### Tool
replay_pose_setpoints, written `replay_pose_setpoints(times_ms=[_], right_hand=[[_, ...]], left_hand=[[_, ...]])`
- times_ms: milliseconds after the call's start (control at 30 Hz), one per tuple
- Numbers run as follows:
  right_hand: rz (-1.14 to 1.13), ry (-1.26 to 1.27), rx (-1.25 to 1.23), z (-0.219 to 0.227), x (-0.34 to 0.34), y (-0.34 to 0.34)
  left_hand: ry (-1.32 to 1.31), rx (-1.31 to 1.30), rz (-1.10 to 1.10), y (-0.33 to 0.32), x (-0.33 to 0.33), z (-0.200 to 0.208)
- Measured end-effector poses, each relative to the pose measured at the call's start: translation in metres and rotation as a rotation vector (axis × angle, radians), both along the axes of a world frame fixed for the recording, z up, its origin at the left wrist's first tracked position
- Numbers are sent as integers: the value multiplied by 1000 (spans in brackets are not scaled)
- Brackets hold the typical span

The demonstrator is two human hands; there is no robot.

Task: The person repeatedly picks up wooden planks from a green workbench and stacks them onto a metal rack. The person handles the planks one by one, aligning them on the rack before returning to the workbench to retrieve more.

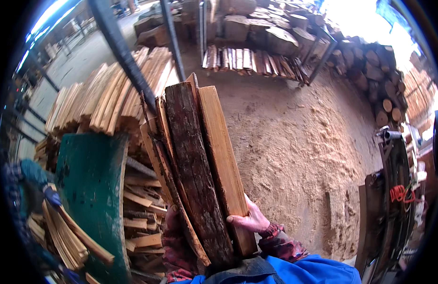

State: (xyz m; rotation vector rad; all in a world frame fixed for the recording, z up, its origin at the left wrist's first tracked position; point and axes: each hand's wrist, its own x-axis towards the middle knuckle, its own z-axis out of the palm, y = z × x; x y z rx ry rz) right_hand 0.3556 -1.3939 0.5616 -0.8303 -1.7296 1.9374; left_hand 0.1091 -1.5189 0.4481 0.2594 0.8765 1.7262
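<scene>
left hand (172,218), partly hidden, and right hand (251,218), thumb over wood, curled part-open around opposite sides of one bundle of split wood (193,165). bundle between both hands, tilted; at least four pieces, one bark-faced in middle. leftward: one green board (88,175); one co-worker's blue glove (52,195) at several pale strips (65,236). rightward: sawdust (304,156) on floor.

I lose most of the left hand (172,214) behind the bark-edged slat (172,184), and the right hand's (252,218) fingers behind the squared billet (223,146). The left edge crops the co-worker (33,174); far-left pale objects (52,50) blur beyond telling.
</scene>
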Motion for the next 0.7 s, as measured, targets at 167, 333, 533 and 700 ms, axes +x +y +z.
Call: replay_pose_setpoints(times_ms=[167,333,533,700], right_hand=[[-124,-65,23,-15,5,42],[-235,-49,-22,-26,19,115],[-293,-42,-33,-30,30,227],[-289,-79,-49,-28,42,314]], left_hand=[[-61,75,-160,83,0,11],[38,9,-254,180,9,13],[51,-104,-305,297,23,1],[-130,-11,-329,390,29,-2]])
